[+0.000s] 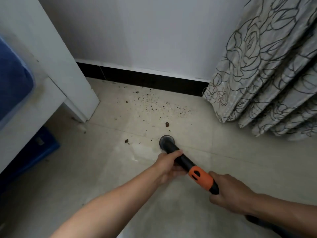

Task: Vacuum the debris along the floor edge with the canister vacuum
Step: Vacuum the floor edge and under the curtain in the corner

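Note:
Both my hands hold a black vacuum tube [184, 161] with an orange collar [201, 179]. My left hand [169, 166] grips the black part just above the round nozzle [166, 140], which points down at the pale tiled floor. My right hand [229, 193] grips the tube behind the orange collar. Dark crumbs of debris [151, 102] lie scattered between the nozzle and the black skirting board [145, 78]. Two bigger lumps, one [167, 124] ahead of the nozzle and one [127, 141] to its left, lie close by. The canister itself is out of view.
A white furniture panel [56, 66] stands at the left with a blue box [41, 148] under it. A flower-patterned curtain [267, 79] hangs to the floor at the right. The vacuum hose [257, 220] runs off behind my right wrist.

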Tool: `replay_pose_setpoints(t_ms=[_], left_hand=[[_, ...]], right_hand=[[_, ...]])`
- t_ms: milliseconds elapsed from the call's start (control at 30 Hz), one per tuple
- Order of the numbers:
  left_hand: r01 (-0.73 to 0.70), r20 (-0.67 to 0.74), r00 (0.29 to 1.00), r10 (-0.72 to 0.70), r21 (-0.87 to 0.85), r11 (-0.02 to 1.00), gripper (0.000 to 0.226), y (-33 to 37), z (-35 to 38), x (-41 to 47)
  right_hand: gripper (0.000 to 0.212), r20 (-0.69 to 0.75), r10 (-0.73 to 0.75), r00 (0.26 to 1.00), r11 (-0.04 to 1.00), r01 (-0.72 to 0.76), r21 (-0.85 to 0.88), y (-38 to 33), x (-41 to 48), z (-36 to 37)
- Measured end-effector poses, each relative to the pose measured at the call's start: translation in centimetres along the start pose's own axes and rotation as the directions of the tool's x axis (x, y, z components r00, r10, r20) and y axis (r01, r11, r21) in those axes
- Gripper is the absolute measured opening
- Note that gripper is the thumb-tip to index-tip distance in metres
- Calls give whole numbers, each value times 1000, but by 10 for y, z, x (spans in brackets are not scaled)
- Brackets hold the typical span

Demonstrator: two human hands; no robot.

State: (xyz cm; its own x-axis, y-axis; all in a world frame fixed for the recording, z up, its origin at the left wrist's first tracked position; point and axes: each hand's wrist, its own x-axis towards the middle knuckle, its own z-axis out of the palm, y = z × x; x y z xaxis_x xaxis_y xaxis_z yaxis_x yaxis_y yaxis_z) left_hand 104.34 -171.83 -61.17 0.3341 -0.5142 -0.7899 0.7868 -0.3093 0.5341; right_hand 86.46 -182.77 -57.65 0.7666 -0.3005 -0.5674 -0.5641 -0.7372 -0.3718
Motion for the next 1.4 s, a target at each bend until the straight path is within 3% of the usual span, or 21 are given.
replay_pose_setpoints(t_ms=[133,367,467,700,933,1133,1300,1400], left_hand=[[-58,-44,997,57,-13,998,44,9,-12,1],[-154,-48,986,158,76,985,50,68,25,59],[-142,-84,985,148,72,987,48,66,11,53],[-67,-162,985,60,-38,997,41,-10,-66,-10],[-220,-288,938,193,-64,973,41,35,-62,5],[-158,-364,923,125,-62,985,39,8,-109,-31],[-214,-375,910,176,-61,975,43,51,-109,-8],[-190,-358,919,163,-41,981,45,58,-104,-4]], right_hand=[[23,-32,1,999,997,-3,-71,-14,15,-2],[23,-190,102,976,994,-107,-19,-11,61,-48],[23,-161,62,985,996,-70,-46,-16,62,-43],[24,61,-124,990,977,132,-166,-42,27,17],[23,-1,-149,989,988,149,-48,-63,68,-9],[23,91,-280,956,942,292,-167,-93,64,13],[23,-23,-245,969,959,239,-149,-105,92,3],[22,-17,-227,974,970,224,-93,-102,97,-2]])
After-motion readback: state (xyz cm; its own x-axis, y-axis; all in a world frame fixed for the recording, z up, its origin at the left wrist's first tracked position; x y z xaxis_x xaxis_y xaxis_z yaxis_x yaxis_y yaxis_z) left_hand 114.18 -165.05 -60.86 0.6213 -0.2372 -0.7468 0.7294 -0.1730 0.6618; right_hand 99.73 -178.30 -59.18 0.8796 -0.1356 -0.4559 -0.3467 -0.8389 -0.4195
